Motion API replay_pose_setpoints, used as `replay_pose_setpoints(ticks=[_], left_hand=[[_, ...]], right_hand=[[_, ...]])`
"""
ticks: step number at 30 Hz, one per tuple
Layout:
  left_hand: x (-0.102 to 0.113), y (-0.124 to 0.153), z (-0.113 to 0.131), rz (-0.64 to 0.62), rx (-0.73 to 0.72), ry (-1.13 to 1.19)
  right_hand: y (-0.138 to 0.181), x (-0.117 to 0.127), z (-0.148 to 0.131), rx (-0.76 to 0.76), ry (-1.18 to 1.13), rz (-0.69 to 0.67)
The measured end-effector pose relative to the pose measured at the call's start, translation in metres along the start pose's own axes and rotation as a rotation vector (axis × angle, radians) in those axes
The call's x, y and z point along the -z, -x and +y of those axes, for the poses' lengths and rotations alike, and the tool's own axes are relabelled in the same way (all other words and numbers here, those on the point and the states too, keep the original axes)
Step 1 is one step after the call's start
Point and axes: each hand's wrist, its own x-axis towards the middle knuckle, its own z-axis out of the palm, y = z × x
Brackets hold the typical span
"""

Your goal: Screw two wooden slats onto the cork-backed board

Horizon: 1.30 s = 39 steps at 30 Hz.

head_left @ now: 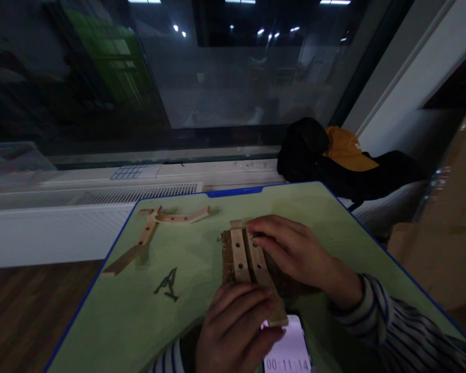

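Two pale wooden strips (238, 255) with drilled holes lie side by side on a brown block (227, 254). My left hand (236, 326) is curled over their near ends and holds them; its fingers hide part of the wood. Above a hole in the right-hand wooden strip (258, 261), my right hand (291, 248) pinches a small dark screw (258, 234) between thumb and forefinger. Most of that screw is hidden by the fingers. Left of the block, several dark screws (169, 285) lie in a loose pile on the table.
Joined wooden pieces (150, 228) lie at the table's far left. A phone (289, 347) showing a timer is close in front of me, partly under the wood. Beyond the green table (194, 248) are a radiator (140, 194), a dark bag (303, 150) and an orange cap (347, 150).
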Motion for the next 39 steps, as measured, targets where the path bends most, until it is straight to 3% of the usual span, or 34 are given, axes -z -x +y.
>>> replay_pose_setpoints(ticks=[11,23,39], left_hand=[[-0.002,0.004,0.001,0.005,0.046,0.052],[-0.005,0.006,0.001,0.040,0.052,0.052],[0.000,0.003,0.000,0.055,0.067,0.127]], right_hand=[[-0.006,-0.003,0.002,-0.007,-0.029,0.045],[-0.009,0.015,-0.004,-0.008,-0.062,-0.079],[-0.005,0.013,-0.002,-0.027,-0.017,-0.022]])
